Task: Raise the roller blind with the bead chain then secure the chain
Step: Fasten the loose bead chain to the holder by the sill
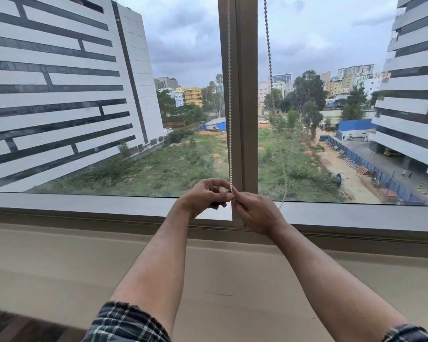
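Observation:
A white bead chain (230,107) hangs straight down in front of the window's centre post (245,95). A second strand (269,58) runs down to the right of the post and curves toward the sill. My left hand (205,196) and my right hand (255,213) meet at the chain's lower end, just above the window frame. Both pinch the chain there, and a small dark piece shows under my left fingers. The roller blind itself is out of view above.
A beige sill ledge (84,255) runs below the grey window frame (59,201). Beyond the glass lie tall buildings, a green field and a road. Plaid sleeves (124,322) cover my upper forearms.

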`<state>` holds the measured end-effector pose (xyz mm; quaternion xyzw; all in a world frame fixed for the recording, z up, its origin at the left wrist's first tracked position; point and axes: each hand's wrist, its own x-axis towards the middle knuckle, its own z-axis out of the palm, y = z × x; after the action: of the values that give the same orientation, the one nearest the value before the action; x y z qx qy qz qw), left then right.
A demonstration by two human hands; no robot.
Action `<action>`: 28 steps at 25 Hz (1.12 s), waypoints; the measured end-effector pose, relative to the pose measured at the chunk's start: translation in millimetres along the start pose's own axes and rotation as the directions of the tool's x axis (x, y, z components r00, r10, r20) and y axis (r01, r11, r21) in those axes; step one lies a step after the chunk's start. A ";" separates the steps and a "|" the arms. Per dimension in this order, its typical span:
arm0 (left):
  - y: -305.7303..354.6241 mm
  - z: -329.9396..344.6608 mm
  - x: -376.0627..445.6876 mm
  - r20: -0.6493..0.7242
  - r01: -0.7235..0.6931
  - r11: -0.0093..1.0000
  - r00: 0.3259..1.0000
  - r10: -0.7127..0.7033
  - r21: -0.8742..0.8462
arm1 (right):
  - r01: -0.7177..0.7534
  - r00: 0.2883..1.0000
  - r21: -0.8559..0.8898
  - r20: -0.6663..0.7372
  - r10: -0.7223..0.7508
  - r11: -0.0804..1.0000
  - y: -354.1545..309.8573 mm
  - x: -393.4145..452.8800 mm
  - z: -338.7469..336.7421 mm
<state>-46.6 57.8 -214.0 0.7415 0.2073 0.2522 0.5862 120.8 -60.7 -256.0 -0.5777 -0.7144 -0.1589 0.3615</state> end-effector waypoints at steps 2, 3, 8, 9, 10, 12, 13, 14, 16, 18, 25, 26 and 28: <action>-0.7 3.1 -0.5 0.019 -0.007 1.000 1.000 0.007 -0.016 | -0.069 0.997 0.096 0.035 0.066 0.993 0.1 0.2 -2.6; -1.2 4.0 -0.9 0.030 -0.013 0.999 0.999 0.014 -0.029 | -0.101 0.994 0.139 0.056 0.094 0.985 0.8 0.0 -3.6; -1.3 3.2 0.3 0.070 -0.023 0.997 0.997 0.028 -0.076 | -0.221 0.973 0.363 0.148 0.178 0.905 7.0 -2.0 -4.1; -1.3 2.9 0.5 0.092 -0.018 0.997 0.995 0.024 -0.069 | -0.245 0.967 0.406 0.167 0.192 0.880 7.7 -2.5 -4.1; -1.1 2.7 0.8 0.118 -0.011 0.998 0.993 0.018 -0.061 | -0.264 0.962 0.443 0.184 0.201 0.857 8.2 -2.5 -4.4; -0.1 2.3 1.1 0.156 0.005 0.999 0.988 0.002 -0.048 | -0.290 0.954 0.491 0.218 0.206 0.822 8.5 -1.0 -5.6; 0.8 2.6 1.3 0.166 0.013 0.999 0.986 -0.005 -0.047 | -0.307 0.948 0.517 0.237 0.211 0.799 8.4 0.0 -6.0; 1.7 3.6 1.1 0.175 0.017 0.999 0.985 -0.009 -0.048 | -0.330 0.941 0.553 0.256 0.220 0.766 8.1 1.3 -6.3; 3.7 6.3 0.4 0.204 0.014 0.999 0.979 -0.004 -0.049 | -0.365 0.929 0.614 0.290 0.229 0.700 8.3 4.5 -7.6; 4.6 8.4 -0.1 0.217 0.004 0.998 0.976 0.011 -0.065 | -0.368 0.928 0.632 0.295 0.227 0.682 9.7 6.9 -8.7; -5.4 16.2 0.6 -0.038 -0.095 0.977 0.995 0.089 -0.191 | -0.237 0.969 0.394 0.030 0.245 0.888 11.9 -2.2 -4.4; -7.4 18.2 0.7 -0.075 -0.106 0.970 0.993 0.092 -0.218 | -0.211 0.973 0.348 -0.009 0.229 0.913 9.6 -2.9 -3.3; -11.0 21.4 1.1 -0.130 -0.124 0.957 0.987 0.092 -0.263 | -0.162 0.981 0.244 -0.065 0.183 0.956 4.3 -3.2 -1.7</action>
<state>-32.7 44.6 -228.6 0.6488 0.1639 0.3526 0.6541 125.6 -62.8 -257.9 -0.5831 -0.6586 -0.0652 0.4712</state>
